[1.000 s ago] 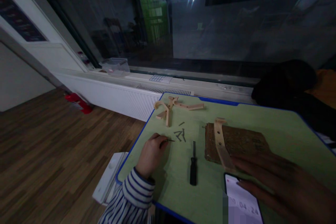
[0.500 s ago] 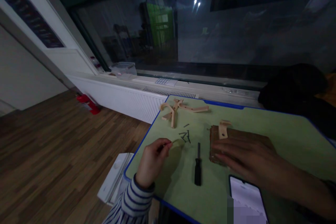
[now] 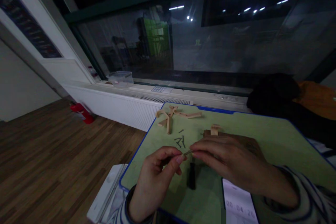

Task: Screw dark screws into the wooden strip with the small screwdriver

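Observation:
My left hand (image 3: 160, 175) is closed in a pinch on one end of a thin screw (image 3: 187, 153) above the table. At the other end, the fingertips of my right hand (image 3: 228, 157) close on the same screw. Below them lies a black-handled screwdriver (image 3: 191, 178), its shaft mostly covered by my right hand. Several loose screws (image 3: 180, 141) lie just beyond my fingers. Behind my right hand, a brown wooden block (image 3: 248, 141) is partly hidden, with a pale wooden hook (image 3: 215, 130) at its far left end.
More pale wooden hooks (image 3: 169, 120) lie at the far left of the green table (image 3: 270, 127). A phone (image 3: 237, 199) showing a timer lies by my right wrist. A radiator (image 3: 126, 106), a window sill and dark clothing (image 3: 273, 92) border the table.
My right hand has come off the wooden block and moved left to the screw, its fingertips now meeting my left hand's. My left hand has shifted slightly right. The camera view has tilted.

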